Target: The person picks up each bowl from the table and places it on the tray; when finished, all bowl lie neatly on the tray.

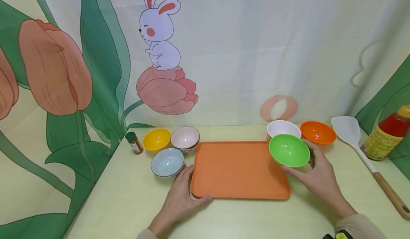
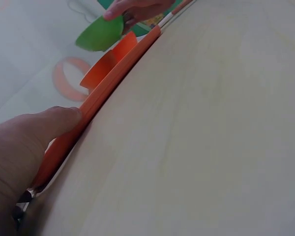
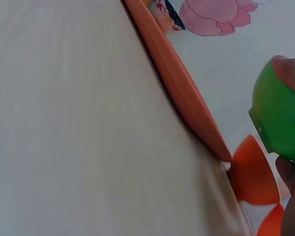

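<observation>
a pale table bears an orange tray. the left hand touches the tray's near left corner, thumb and fingers spread wide. the right hand grips a green bowl, raised near the tray's right end. a light blue bowl stands beside the left fingers.

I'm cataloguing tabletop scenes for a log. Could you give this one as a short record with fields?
Left hand: touching the near-left corner of the orange tray
Right hand: holding the green bowl, raised off the table
Left side: yellow bowl, patterned bowl, light blue bowl, green-capped jar
Right side: white bowl, orange bowl, spatula, bottle
</observation>
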The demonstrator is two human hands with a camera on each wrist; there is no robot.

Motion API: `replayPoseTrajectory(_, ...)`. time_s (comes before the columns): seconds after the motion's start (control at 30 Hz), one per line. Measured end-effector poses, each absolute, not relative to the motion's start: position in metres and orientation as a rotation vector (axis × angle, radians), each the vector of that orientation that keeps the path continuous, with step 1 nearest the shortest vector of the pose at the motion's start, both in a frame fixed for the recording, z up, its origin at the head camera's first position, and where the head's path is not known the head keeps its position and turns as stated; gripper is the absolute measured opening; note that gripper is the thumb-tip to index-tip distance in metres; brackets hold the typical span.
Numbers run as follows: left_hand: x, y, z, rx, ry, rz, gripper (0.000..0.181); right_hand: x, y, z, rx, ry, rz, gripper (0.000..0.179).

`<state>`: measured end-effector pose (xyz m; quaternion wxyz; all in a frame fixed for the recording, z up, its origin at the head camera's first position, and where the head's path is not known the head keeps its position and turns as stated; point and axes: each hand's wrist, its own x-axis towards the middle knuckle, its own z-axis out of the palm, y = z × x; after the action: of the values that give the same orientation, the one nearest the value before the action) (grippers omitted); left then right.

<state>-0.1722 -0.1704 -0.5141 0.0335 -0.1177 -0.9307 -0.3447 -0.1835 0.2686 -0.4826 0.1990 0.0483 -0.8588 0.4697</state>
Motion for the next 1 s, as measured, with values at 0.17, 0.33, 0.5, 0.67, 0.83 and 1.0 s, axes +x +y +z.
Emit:
replayPoseTrajectory(0.17,-0.171,-0.169,-0.515,-0.372,-2.875,-1.047,0.121,-0.2,0.241,-0.476,0.194,-2.418,1.39,0.112)
replayPoseTrajectory(0.33,-0.17,-0.17,-0.514,-0.367,-2.876,-1.034,0.121,-0.222,0.207,-0.471,0.3,-2.388,1.46,0.11)
replayPoseTrajectory(0.5,-0.17,-0.169,-0.514,-0.365,-2.878,-1.027,0.121,-0.241,0.181,-0.469,0.373,-2.419,1.522,0.11)
replayPoseTrajectory(0.67,-0.17,-0.17,-0.514,-0.371,-2.886,-1.015,0.121,-0.256,0.157,-0.471,0.378,-2.51,1.494,0.114)
replayPoseTrajectory(0.83,-0.171,-0.171,-0.513,-0.388,-2.878,-1.011,0.12,-0.269,0.135,-0.473,0.4,-2.568,1.534,0.117)
replayPoseTrajectory(1.0,-0.171,-0.171,-0.514,-0.392,-2.882,-1.007,0.121,-0.28,0.114,-0.475,0.452,-2.599,1.531,0.116)
